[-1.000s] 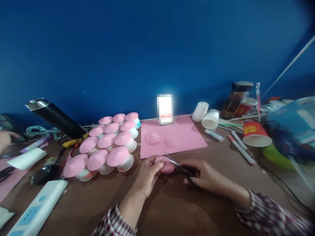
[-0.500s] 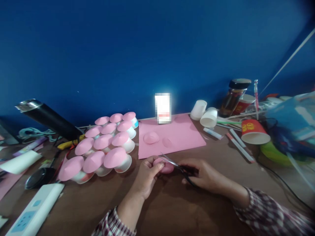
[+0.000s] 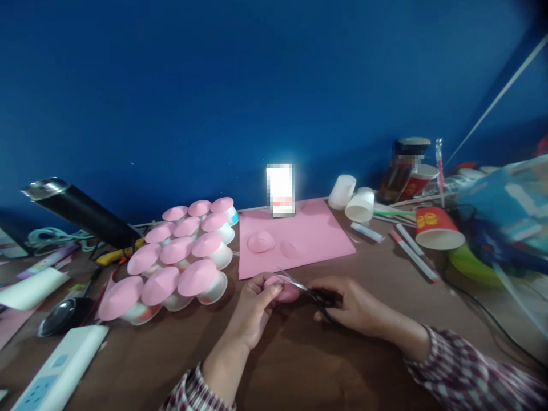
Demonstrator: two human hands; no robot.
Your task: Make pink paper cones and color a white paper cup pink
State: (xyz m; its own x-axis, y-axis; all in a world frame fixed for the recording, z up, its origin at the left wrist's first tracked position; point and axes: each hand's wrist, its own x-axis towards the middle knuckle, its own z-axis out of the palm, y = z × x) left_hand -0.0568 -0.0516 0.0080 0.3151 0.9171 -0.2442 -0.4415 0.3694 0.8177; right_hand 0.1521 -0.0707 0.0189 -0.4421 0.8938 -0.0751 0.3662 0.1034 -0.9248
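Observation:
My left hand (image 3: 258, 305) pinches a small round pink paper piece (image 3: 288, 292) just in front of the pink sheet. Black-handled scissors (image 3: 295, 282) are in my right hand (image 3: 349, 302), their blades reaching over the pink piece toward my left thumb. On the large pink sheet (image 3: 317, 228) lie a round pink paper cutout (image 3: 261, 242) and a smaller pink shape (image 3: 289, 249). Several upturned paper cups topped with pink paper cones (image 3: 197, 278) stand in rows to the left of my hands.
A lit phone (image 3: 281, 188) leans at the back. White cups (image 3: 360, 204), a red cup (image 3: 439, 228), markers (image 3: 413, 257) and a dark bottle (image 3: 396, 180) are on the right. A black flask (image 3: 89, 211) and power strip (image 3: 64, 365) lie left.
The whole view has shifted slightly, so most things appear a little further left. Both hands keep nearly the same pose on the paper piece and scissors.

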